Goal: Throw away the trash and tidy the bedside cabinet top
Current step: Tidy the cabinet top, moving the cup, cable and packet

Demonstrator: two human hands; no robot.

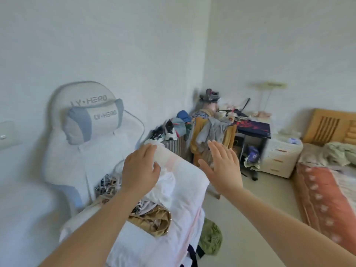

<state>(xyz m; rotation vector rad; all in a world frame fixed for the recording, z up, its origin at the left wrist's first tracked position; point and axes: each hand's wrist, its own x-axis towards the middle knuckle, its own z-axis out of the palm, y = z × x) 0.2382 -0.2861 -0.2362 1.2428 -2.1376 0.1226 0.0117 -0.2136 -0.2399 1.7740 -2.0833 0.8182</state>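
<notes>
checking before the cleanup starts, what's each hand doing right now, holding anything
Left hand: open, fingers spread, holding nothing.
Right hand: open, palm flat, holding nothing.

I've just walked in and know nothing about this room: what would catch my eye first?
Two bare hands, left hand and right hand, stretch forward, open and empty, in the middle. Behind them on the left stands a white gaming chair. The white bedside cabinet sits far right, beside the bed.
</notes>
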